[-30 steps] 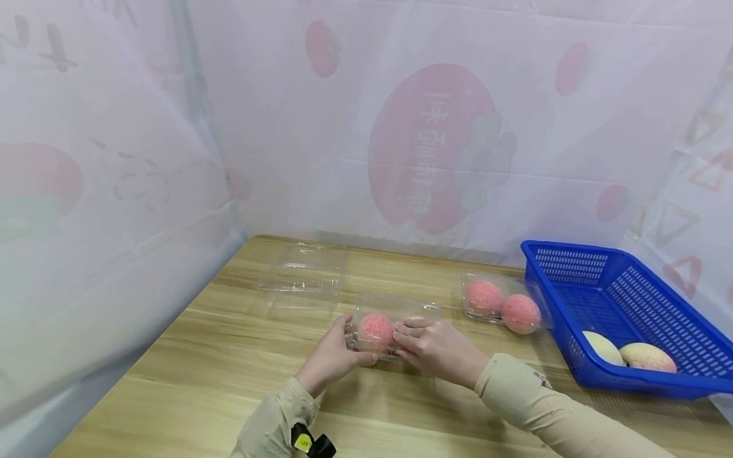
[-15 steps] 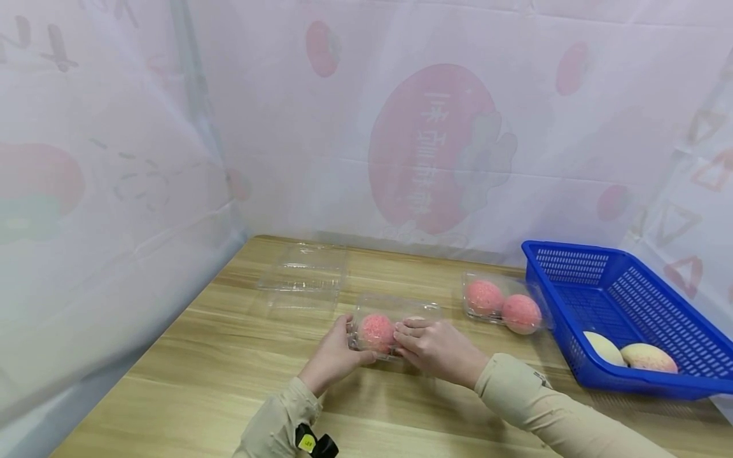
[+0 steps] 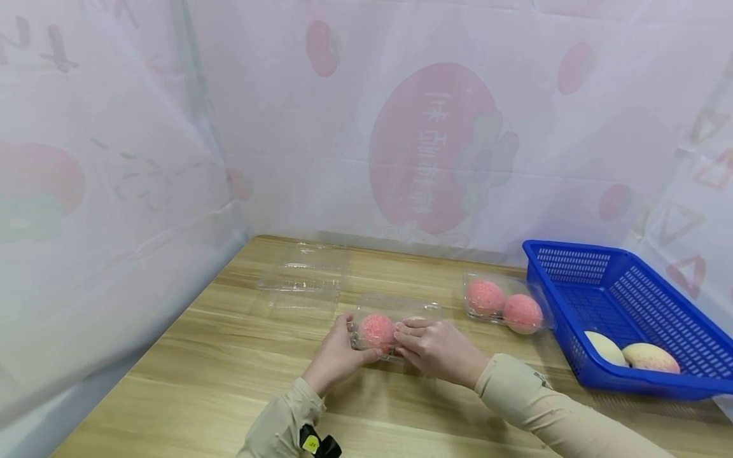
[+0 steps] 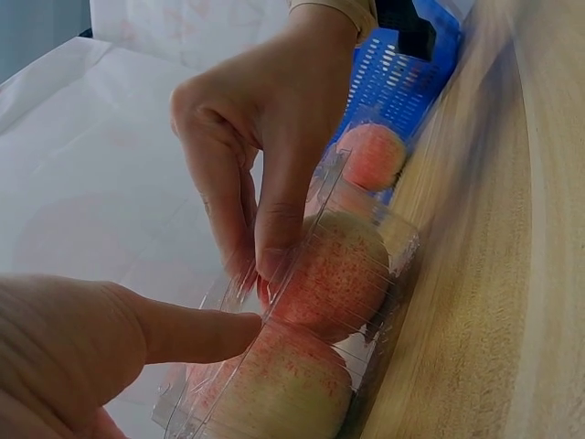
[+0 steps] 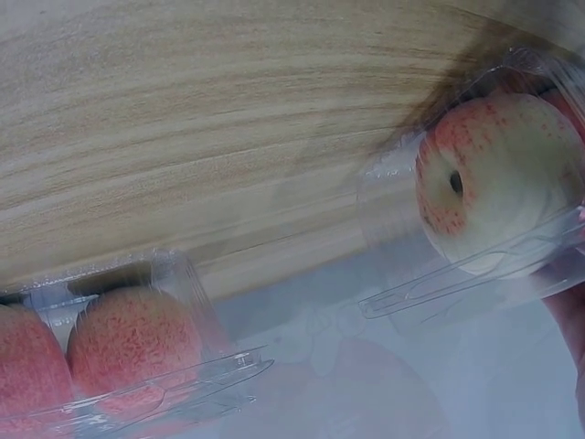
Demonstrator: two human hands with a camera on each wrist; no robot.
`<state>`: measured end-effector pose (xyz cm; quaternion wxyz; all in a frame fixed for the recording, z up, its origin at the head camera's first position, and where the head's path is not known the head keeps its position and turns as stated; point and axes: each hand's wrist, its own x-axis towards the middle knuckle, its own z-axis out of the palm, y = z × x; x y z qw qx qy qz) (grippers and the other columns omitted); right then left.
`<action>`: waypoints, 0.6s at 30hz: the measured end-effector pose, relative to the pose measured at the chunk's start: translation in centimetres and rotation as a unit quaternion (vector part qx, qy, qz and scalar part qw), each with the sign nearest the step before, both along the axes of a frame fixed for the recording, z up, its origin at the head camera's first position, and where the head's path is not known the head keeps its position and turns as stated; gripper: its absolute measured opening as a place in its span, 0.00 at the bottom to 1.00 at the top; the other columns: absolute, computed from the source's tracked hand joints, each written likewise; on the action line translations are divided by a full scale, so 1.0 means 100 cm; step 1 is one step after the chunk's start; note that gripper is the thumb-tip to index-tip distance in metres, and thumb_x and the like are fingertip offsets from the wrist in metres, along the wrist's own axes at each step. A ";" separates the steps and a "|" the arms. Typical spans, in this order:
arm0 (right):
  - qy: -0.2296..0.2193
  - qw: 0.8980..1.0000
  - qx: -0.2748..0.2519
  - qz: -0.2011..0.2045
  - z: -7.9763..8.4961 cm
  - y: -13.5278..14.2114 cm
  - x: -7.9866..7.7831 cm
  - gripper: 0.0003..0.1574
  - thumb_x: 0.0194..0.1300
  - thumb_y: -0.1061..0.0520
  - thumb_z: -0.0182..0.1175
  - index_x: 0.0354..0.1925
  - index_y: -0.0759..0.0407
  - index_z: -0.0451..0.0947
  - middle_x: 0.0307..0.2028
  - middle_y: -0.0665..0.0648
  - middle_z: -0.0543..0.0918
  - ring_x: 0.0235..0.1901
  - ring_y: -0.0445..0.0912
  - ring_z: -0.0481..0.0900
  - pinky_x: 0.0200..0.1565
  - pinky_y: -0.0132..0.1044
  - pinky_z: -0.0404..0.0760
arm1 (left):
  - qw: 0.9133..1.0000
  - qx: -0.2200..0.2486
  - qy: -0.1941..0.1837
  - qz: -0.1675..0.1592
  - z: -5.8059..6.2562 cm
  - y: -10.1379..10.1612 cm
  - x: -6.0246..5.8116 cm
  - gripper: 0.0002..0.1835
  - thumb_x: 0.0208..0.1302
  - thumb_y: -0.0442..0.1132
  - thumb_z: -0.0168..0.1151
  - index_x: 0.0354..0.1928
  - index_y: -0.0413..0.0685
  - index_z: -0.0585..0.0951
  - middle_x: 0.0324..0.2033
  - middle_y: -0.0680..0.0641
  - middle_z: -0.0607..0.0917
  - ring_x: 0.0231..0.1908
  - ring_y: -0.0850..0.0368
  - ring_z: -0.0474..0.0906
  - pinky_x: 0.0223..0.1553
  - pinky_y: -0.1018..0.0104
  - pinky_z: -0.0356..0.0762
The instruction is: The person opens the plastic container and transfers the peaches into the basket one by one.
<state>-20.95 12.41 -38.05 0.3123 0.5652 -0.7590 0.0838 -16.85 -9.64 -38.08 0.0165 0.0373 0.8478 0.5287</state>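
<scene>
A clear plastic clamshell box (image 3: 369,302) with two peaches lies at the table's middle; its lid is over them. The left peach (image 3: 377,331) shows pink; the right peach (image 5: 512,183) is paler around its stem hollow and mostly covered by a hand in the head view. My left hand (image 3: 335,356) grips the box's left end, its thumb stretched along the front edge. From the right, my right hand (image 3: 438,350) pinches the front rim between the peaches; thumb and fingertips meet there in the left wrist view. Whether the rim is fastened I cannot tell.
Back left on the wooden table (image 3: 229,356) is an opened clear box (image 3: 303,273). Another box with two pink peaches (image 3: 504,306) stands right of centre, beside a blue basket (image 3: 572,375) containing pale peaches (image 3: 649,357). A printed white cloth (image 3: 286,159) hangs behind.
My left hand and forearm have shifted slightly to the right, the thumb sliding a little along the box's front edge. My right hand stays in place.
</scene>
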 end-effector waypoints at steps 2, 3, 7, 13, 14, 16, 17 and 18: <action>0.003 1.000 -0.001 0.001 0.000 0.000 0.000 0.17 0.52 0.60 0.74 0.41 0.65 0.86 0.39 0.61 0.87 0.40 0.51 0.86 0.41 0.40 0.85 | 1.000 -0.003 0.002 0.002 0.000 0.000 0.000 0.51 0.47 0.37 0.79 0.68 0.27 0.58 0.57 0.26 0.73 0.56 0.31 0.71 0.58 0.37 0.69; 0.003 1.000 -0.002 0.002 0.000 0.000 -0.001 0.17 0.52 0.60 0.74 0.41 0.65 0.86 0.39 0.61 0.87 0.39 0.51 0.86 0.41 0.40 0.85 | 1.000 -0.004 0.002 0.004 -0.001 0.001 0.000 0.51 0.47 0.37 0.79 0.68 0.27 0.58 0.57 0.27 0.73 0.56 0.31 0.72 0.58 0.37 0.69; 0.004 1.000 -0.003 0.002 -0.001 0.000 -0.001 0.17 0.51 0.60 0.74 0.41 0.65 0.86 0.39 0.61 0.87 0.39 0.51 0.86 0.40 0.40 0.86 | 1.000 -0.008 0.006 0.009 -0.001 0.002 -0.001 0.51 0.47 0.37 0.79 0.68 0.27 0.58 0.56 0.27 0.73 0.56 0.31 0.72 0.58 0.37 0.69; -0.005 1.000 -0.009 0.008 0.000 0.000 0.000 0.17 0.50 0.62 0.74 0.40 0.65 0.86 0.39 0.61 0.87 0.39 0.51 0.86 0.40 0.41 0.86 | 1.000 -0.017 0.012 0.012 0.000 0.003 0.000 0.51 0.47 0.38 0.79 0.67 0.26 0.58 0.56 0.26 0.73 0.56 0.30 0.71 0.58 0.36 0.69; -0.008 1.000 -0.011 0.009 0.000 0.000 0.000 0.16 0.50 0.62 0.74 0.40 0.64 0.86 0.39 0.61 0.87 0.39 0.51 0.86 0.40 0.41 0.86 | 1.000 -0.018 0.011 0.012 0.000 0.003 0.000 0.51 0.47 0.38 0.79 0.67 0.26 0.58 0.56 0.26 0.73 0.56 0.30 0.71 0.58 0.36 0.69; -0.014 1.000 -0.014 0.012 0.000 0.000 0.000 0.16 0.51 0.62 0.74 0.40 0.64 0.85 0.39 0.61 0.87 0.40 0.51 0.86 0.41 0.42 0.86 | 1.000 -0.019 0.011 0.012 0.000 0.003 0.000 0.51 0.47 0.38 0.79 0.67 0.27 0.58 0.56 0.26 0.73 0.56 0.30 0.71 0.58 0.36 0.69; -0.016 1.000 -0.016 0.014 0.001 0.000 -0.001 0.16 0.51 0.62 0.74 0.40 0.64 0.85 0.39 0.61 0.87 0.40 0.51 0.86 0.41 0.42 0.86 | 1.000 -0.019 0.011 0.013 0.000 0.004 0.000 0.51 0.47 0.38 0.79 0.68 0.27 0.58 0.56 0.26 0.73 0.57 0.30 0.71 0.58 0.37 0.68; -0.018 1.000 -0.017 0.016 0.001 0.000 -0.001 0.15 0.51 0.63 0.74 0.40 0.64 0.85 0.39 0.61 0.87 0.40 0.51 0.86 0.41 0.42 0.86 | 1.000 -0.020 0.011 0.013 0.000 0.004 0.000 0.51 0.47 0.38 0.79 0.67 0.27 0.58 0.56 0.26 0.73 0.56 0.30 0.71 0.58 0.36 0.68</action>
